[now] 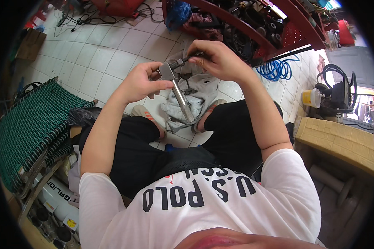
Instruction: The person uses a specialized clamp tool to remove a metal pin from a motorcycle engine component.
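In front of me, above the tiled floor, my left hand (139, 83) grips a metal part with a silver tube (182, 101) and a grey block-shaped head (167, 72). The fingers wrap round the head, and the thumb presses near the top of the tube, which slants down toward my feet. Out of the head toward the right runs a dark fitting (178, 63). My right hand (220, 60) pinches its far end; the fingertips hide exactly what is between them. Below lies a crumpled pale cloth (174, 108) with dark metal pieces (189, 89) on it.
A red metal rack (295, 37) full of dark parts stands ahead on the right, a coiled blue hose (274, 69) beside it. To the right are a yellowish box (336, 141) and a white-and-yellow tub (311, 98). A green woven folding seat (37, 124) stands at my left.
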`<state>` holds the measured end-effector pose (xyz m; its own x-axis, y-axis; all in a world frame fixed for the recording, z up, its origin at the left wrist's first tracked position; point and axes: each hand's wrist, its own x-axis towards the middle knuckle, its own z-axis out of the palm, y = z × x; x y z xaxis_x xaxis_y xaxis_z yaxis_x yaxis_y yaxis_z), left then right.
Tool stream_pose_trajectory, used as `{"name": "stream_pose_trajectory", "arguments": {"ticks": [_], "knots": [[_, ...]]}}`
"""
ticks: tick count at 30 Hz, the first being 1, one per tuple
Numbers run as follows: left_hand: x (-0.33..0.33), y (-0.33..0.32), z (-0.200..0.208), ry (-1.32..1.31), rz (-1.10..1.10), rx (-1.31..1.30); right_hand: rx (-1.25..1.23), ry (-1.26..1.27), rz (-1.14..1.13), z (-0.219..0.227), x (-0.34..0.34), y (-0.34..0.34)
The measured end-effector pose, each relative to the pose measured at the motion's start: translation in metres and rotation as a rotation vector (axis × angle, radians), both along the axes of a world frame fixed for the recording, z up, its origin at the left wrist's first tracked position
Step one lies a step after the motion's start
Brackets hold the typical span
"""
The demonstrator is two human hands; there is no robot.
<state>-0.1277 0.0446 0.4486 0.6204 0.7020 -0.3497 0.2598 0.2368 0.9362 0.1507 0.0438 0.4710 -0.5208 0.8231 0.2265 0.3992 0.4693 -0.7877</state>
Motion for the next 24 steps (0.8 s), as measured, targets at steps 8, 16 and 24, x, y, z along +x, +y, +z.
{"name": "stream_pose_trajectory", "arguments": {"ticks": [8,16,24], "knots": [[-0.018,0.007,-0.019,-0.200,-0.082,-0.097,0.069,0.009,-0.020,0.029,-0.008,-0.018],[-0.015,0.007,-0.020,-0.249,-0.043,0.008,0.106,-0.091,-0.192,0.042,-0.014,-0.029],[-0.010,0.011,-0.001,0.015,-0.015,0.086,0.194,-0.132,-0.073,0.018,0.006,-0.012]]}}
